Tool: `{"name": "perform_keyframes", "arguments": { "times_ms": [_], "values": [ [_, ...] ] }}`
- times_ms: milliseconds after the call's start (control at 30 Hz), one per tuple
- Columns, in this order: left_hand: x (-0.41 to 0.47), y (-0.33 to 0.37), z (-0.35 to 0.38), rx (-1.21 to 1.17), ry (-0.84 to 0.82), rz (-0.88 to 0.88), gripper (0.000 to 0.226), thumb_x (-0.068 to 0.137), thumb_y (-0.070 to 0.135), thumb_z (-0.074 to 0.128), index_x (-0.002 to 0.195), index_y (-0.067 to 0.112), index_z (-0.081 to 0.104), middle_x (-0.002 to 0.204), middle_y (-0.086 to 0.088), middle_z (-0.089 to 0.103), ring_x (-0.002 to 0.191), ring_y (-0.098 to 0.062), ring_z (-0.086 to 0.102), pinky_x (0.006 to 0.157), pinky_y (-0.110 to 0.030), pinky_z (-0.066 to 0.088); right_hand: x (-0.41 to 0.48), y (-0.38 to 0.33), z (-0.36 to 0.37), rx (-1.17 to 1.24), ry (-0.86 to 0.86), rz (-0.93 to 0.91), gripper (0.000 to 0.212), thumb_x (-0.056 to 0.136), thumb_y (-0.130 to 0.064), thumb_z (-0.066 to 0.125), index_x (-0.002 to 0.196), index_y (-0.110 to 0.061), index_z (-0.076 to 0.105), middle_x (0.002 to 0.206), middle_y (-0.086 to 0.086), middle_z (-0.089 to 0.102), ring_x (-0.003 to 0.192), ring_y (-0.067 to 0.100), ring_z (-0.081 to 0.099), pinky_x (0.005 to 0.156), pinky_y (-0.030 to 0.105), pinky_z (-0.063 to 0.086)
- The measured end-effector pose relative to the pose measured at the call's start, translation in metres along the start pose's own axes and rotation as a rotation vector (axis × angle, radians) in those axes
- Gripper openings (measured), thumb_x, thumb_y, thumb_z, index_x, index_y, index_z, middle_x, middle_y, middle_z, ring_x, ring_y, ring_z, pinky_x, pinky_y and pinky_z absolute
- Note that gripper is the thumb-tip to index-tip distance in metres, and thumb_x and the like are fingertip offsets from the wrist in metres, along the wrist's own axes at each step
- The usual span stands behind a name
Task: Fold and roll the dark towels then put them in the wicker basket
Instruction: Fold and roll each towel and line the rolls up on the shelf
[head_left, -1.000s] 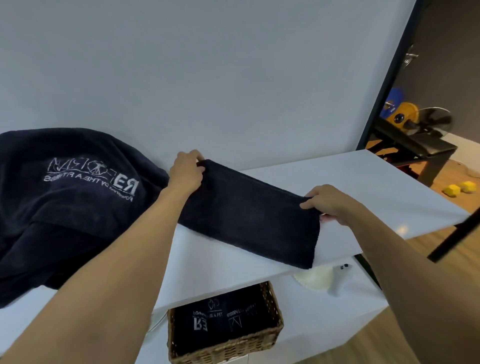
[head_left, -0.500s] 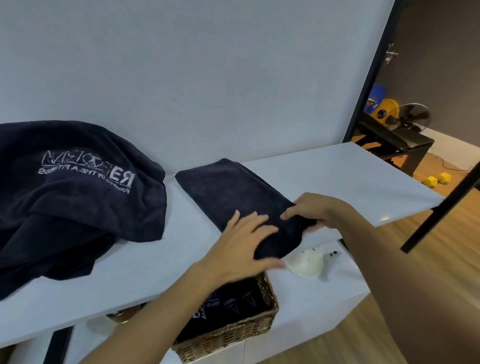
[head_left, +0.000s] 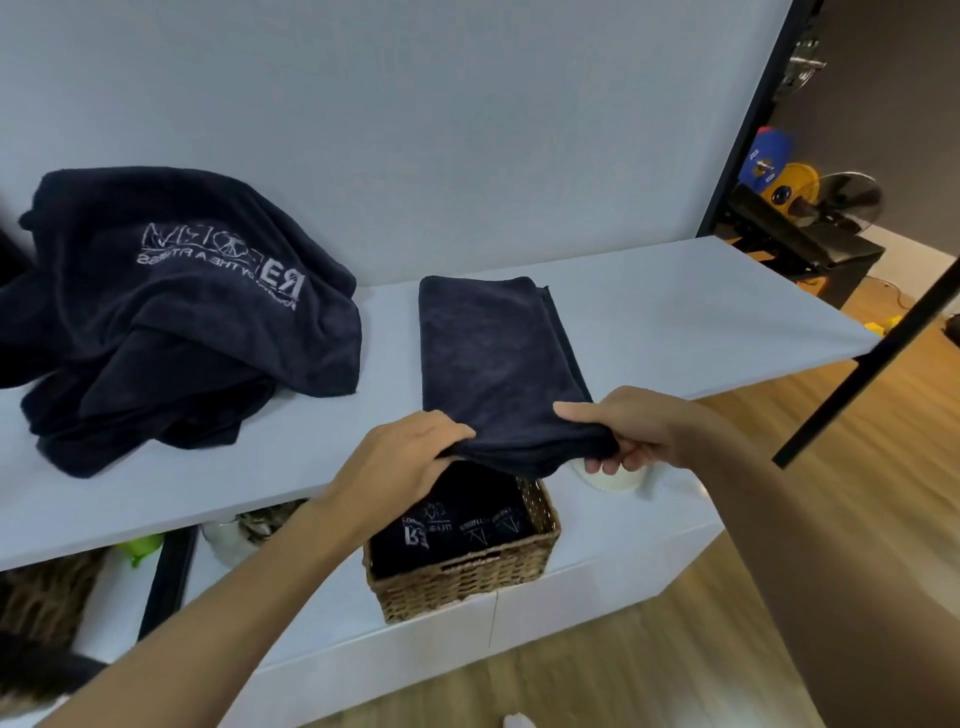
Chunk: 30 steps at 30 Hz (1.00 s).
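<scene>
A big heap of dark towels (head_left: 171, 317) is seen lying loose, up and to the left of the hands, on the white shelf (head_left: 675, 312); these are not yet folded, so much work is judged to be left. A folded towel (head_left: 493, 358) is laid flat on the shelf, reaching away from the hands. Its near end is gripped by both: the left hand (head_left: 410, 457) is closed on the left corner, the right hand (head_left: 634, 431) on the right corner, ready for rolling. Just below the hands, the wicker basket (head_left: 462, 577) is already filled with rolled towels (head_left: 452, 525). Compared with half a second ago, the left hand is no longer pressed flat on top; the near end is now lifted a little.
</scene>
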<state>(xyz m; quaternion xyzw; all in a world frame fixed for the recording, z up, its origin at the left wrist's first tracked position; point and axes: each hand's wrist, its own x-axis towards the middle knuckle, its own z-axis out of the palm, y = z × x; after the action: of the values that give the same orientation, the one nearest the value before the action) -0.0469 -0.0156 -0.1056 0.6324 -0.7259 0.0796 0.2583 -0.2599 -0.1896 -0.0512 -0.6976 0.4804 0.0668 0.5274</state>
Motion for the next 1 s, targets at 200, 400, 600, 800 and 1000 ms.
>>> {"name": "perform_keyframes", "arguments": {
  "times_ms": [200,400,600,800,1000],
  "values": [
    [0.019,0.006,-0.017,-0.394,-0.041,-0.387,0.009,0.088,0.021,0.071,0.096,0.023,0.071,0.091,0.014,0.073,0.086,-0.004,0.065,0.08,-0.02,0.048,-0.018,0.009,0.017,-0.375,0.593,-0.439,0.04,0.09,-0.048,0.063,0.089,-0.008,0.064,0.086,0.006,0.068,0.082,0.019,0.063,0.069,0.027,0.045],
    [0.042,0.002,-0.017,-0.544,-0.02,-0.565,0.006,0.088,0.023,0.071,0.093,0.021,0.074,0.088,0.004,0.073,0.088,-0.017,0.068,0.086,-0.04,0.055,-0.011,0.003,0.063,-0.799,0.532,-0.629,0.093,0.071,-0.07,0.067,0.146,-0.028,0.029,0.141,-0.003,0.043,0.124,0.021,0.046,0.101,0.043,0.037],
    [0.05,-0.003,-0.023,-0.686,0.052,-0.707,0.003,0.088,0.02,0.072,0.09,0.022,0.074,0.092,-0.004,0.074,0.091,-0.027,0.068,0.086,-0.039,0.054,0.001,0.002,0.053,-0.649,0.652,-0.651,0.038,0.093,-0.018,0.057,0.13,-0.023,0.05,0.116,-0.003,0.061,0.1,0.021,0.06,0.09,0.036,0.044],
    [0.054,-0.012,-0.026,-0.735,0.006,-0.758,0.006,0.088,0.018,0.072,0.091,0.023,0.074,0.096,-0.002,0.074,0.087,-0.014,0.066,0.082,-0.028,0.051,-0.006,-0.002,0.007,-0.049,0.3,-0.597,0.01,0.096,-0.018,0.058,0.096,-0.016,0.068,0.082,-0.003,0.064,0.07,0.009,0.056,0.063,0.018,0.041],
    [0.052,-0.018,-0.019,-0.726,-0.066,-0.834,0.013,0.085,0.017,0.075,0.098,0.019,0.073,0.11,0.005,0.069,0.113,-0.015,0.056,0.089,-0.027,0.041,0.013,0.002,0.004,0.02,0.226,-0.412,0.013,0.092,-0.022,0.065,0.099,-0.011,0.066,0.085,0.0,0.065,0.073,0.011,0.061,0.058,0.016,0.048]
  ]
}}
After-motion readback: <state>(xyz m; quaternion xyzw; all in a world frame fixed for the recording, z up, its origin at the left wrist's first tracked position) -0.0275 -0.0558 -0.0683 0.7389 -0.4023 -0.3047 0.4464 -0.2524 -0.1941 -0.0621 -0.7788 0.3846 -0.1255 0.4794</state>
